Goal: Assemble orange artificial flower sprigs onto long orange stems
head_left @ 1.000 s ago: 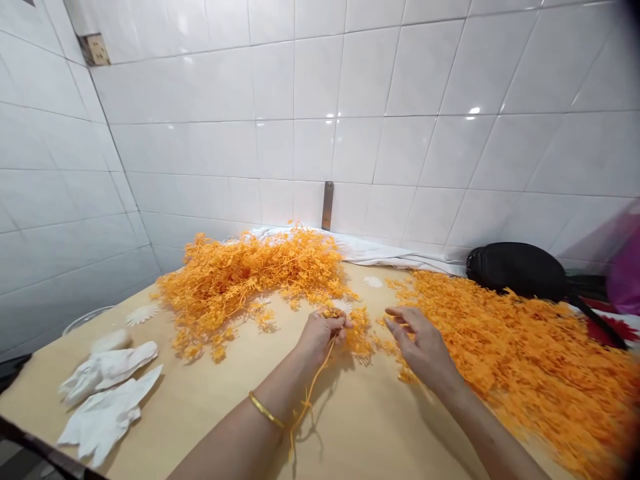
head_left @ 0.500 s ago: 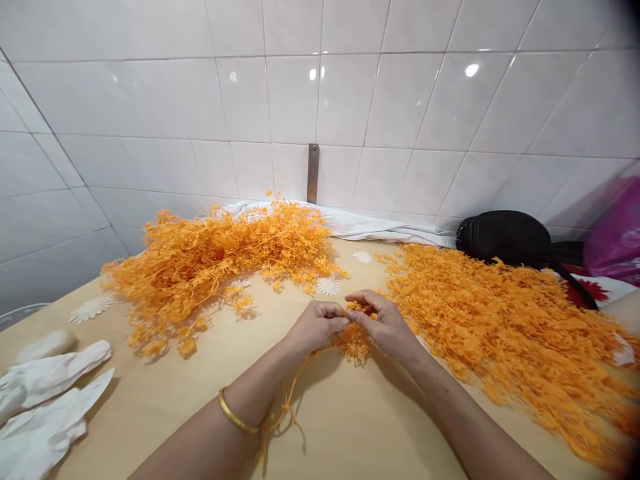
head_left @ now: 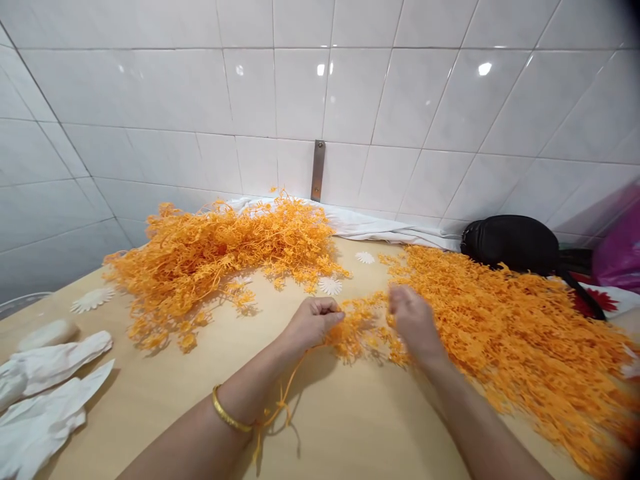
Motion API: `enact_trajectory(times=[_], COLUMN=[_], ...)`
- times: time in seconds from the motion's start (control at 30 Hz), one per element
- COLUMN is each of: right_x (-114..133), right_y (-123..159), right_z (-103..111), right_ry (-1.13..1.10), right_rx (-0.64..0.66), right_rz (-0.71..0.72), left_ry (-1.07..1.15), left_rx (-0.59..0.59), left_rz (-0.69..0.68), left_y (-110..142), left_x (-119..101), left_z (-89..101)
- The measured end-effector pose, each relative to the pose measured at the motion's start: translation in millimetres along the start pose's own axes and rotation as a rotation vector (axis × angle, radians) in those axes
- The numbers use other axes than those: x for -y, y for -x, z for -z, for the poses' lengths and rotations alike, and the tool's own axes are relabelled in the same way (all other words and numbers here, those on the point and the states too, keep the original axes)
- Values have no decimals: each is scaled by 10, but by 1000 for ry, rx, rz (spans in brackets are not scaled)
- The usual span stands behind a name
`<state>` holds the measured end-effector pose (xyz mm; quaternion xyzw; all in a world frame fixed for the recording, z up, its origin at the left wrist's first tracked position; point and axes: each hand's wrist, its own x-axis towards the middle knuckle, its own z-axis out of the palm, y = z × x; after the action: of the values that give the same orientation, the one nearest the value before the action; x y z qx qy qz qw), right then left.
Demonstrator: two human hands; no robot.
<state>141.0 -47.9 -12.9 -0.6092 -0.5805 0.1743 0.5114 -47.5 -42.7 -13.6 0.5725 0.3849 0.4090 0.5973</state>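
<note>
My left hand (head_left: 315, 320) is closed in a pinch on an orange plastic flower sprig (head_left: 350, 330), whose small florets spread out to the right of the fingers. A thin orange stem (head_left: 285, 403) trails from under this hand toward the gold bracelet (head_left: 231, 415) on the wrist. Apart from it, my right hand (head_left: 415, 323) is curled closed at the left border of a heap of loose orange florets (head_left: 505, 327). Motion blurs its fingers, and anything inside them is hidden. Some orange florets (head_left: 395, 343) show just beside it.
A bushy pile of orange stemmed sprigs (head_left: 225, 243) lies back left. White petal discs (head_left: 330, 286) are scattered on the table (head_left: 345, 427). White gloves (head_left: 55, 373) lie at left. A black pouch (head_left: 510, 243) and purple bag (head_left: 620, 247) sit back right, before a tiled wall (head_left: 175, 87).
My hands were together over the sprig; my right hand has moved away to the right and curled. The left still pinches the sprig, and more of its florets show.
</note>
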Motion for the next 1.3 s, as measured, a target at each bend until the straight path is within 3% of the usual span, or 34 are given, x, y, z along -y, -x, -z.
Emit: enact_trajectory(times=[0.07,0.1,0.23,0.4,0.47,0.53,0.63,0.73,0.8,0.83,0.9,0.97,1.03,1.13,1.2,1.3], right_x=[-74,-78,113,321,324,325,344,318,250,205,106,14,-61,-112,-69,114], right_y=[-73,-85,38,220,258,283,250,86,-39,-78,-68,56,235,467,571,721], right_z=[111,141,56,-153,-205,-249,-255,-74,161,296,554,752,870,941,956,961], right_ry=[-93,-136,-188,-23,17,34,-3,-178,-343,-355,-150,194,542,915,989,759], right_rx=[-209,-215,64,376,438,392,216,-130,-423,-487,-417,-305,-237,-234,-270,-283], right_rz=[-134,-137,-4,181,241,282,239,65,-66,-61,-31,9,63,120,125,201], left_ry=[8,11,-38,-67,-68,-64,-37,-42,-15,24,120,164,147,154,219,350], left_rx=[-58,-64,-13,76,115,117,63,31,-24,-66,-146,-179,-190,-229,-255,-279], left_rz=[21,23,-26,-77,-87,-123,-187,-189,-162,-146,-113,-92,-85,-76,-46,-9], left_y=[7,6,2,24,33,41,58,78,76,68,38,4,-20,-34,-32,-35], left_x=[-9,-4,58,102,83,36,-58,-104,-84,-62,-6,48,89,115,115,110], left_z=[13,10,-28,-52,-75,-110,-154,-140,-99,-76,-39,-15,4,44,74,114])
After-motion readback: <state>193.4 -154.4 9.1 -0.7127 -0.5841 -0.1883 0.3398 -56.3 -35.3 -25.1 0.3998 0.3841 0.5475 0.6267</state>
